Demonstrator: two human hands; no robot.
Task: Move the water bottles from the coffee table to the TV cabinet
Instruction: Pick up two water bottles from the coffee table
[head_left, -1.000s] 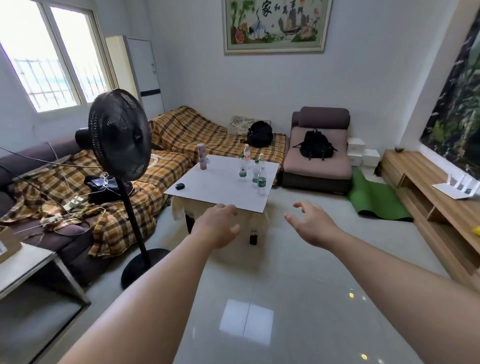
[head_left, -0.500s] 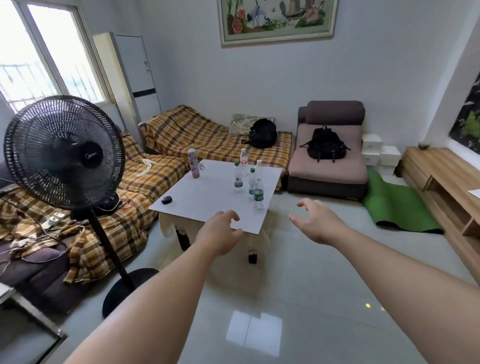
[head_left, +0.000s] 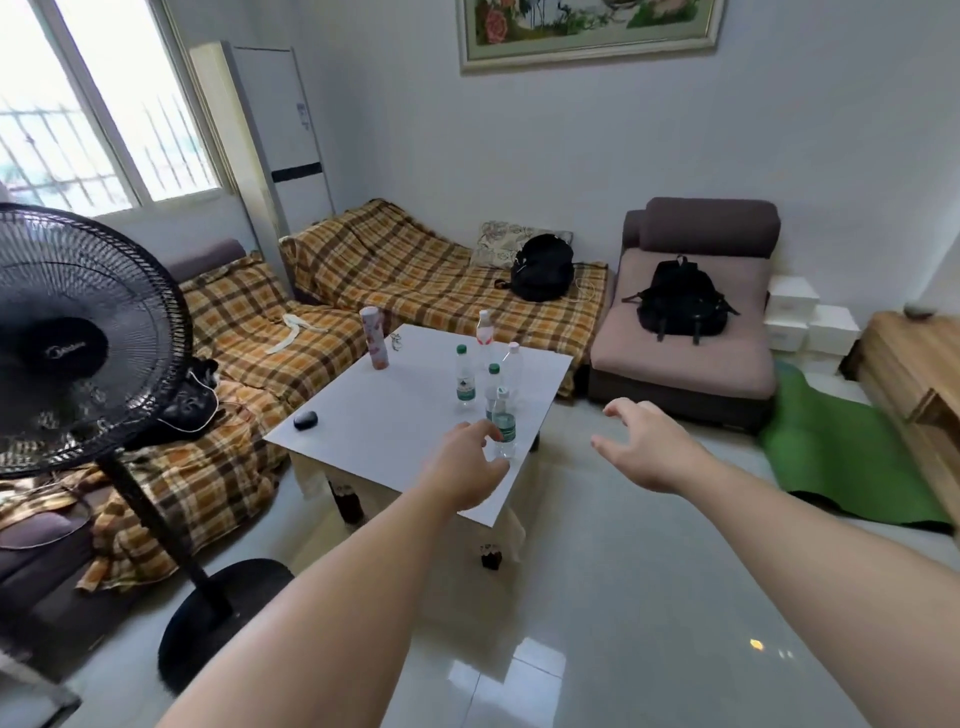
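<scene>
Several clear water bottles stand on the white coffee table (head_left: 384, 421). The nearest green-capped bottle (head_left: 504, 426) is by the table's front right edge, another green-capped bottle (head_left: 465, 375) stands behind it, and a red-labelled bottle (head_left: 484, 332) is at the back. My left hand (head_left: 462, 465) reaches over the table's near edge, fingers apart, just left of the nearest bottle and holding nothing. My right hand (head_left: 647, 449) is open in the air to the right of the table. The wooden TV cabinet (head_left: 909, 374) shows at the right edge.
A black standing fan (head_left: 78, 343) is close at my left. Plaid-covered sofas (head_left: 415, 270) lie behind the table, with a black backpack (head_left: 543, 267). A pink canister (head_left: 375, 338) and small black object (head_left: 305, 420) sit on the table. A green mat (head_left: 852, 462) lies by the cabinet.
I have moved closer to the coffee table. Both hands have advanced toward the bottles, the left now beside the nearest one. The fan has shifted left in view.
</scene>
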